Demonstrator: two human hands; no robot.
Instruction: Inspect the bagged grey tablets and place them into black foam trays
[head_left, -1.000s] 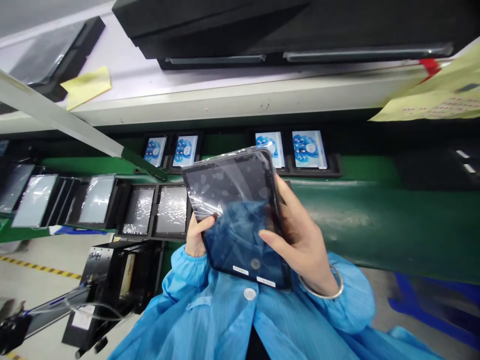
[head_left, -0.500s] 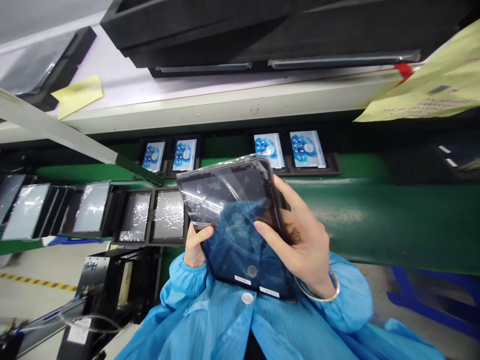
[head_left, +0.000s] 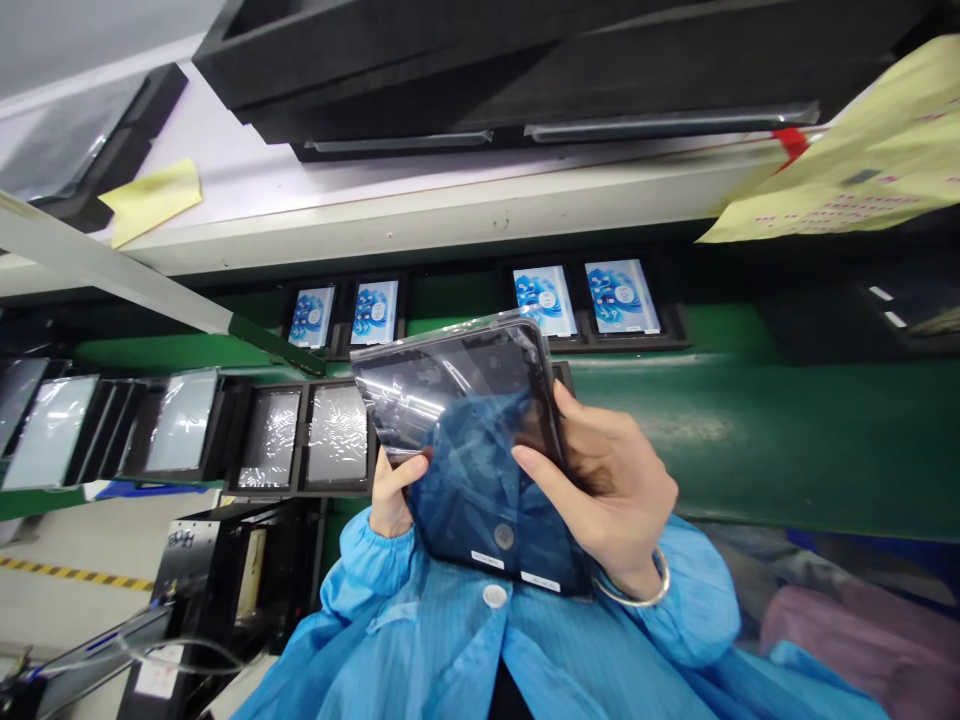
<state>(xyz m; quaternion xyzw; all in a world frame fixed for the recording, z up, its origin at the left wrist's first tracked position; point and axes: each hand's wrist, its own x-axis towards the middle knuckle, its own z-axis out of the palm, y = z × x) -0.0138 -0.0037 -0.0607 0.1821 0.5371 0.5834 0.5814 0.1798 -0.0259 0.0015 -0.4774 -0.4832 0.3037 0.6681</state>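
Tablet, screen dark, sealed in a clear plastic bag, is held up in front of the chest over a blue smock. It sits portrait and slightly tilted, with the bag's loose end sticking out at the top left. Two small white labels are near its lower edge.

Left hand is closed on the tablet's left edge, thumb on the front face and fingers hidden behind. Right hand is clamped on the right edge, thumb laid across the screen and the other fingers curled round the back. There is a metal bangle on that wrist.

Behind the tablet runs a green conveyor belt. On its far side, four lit tablets stand in black holders, showing blue graphics. Left of the hands, black trays hold film-wrapped screens side by side, the nearest just beside the held tablet.

Above, a white surface carries stacked black foam trays and a yellow cloth at the left. A yellow printed sheet hangs over its right end. A black machine with cables stands on the floor, lower left.
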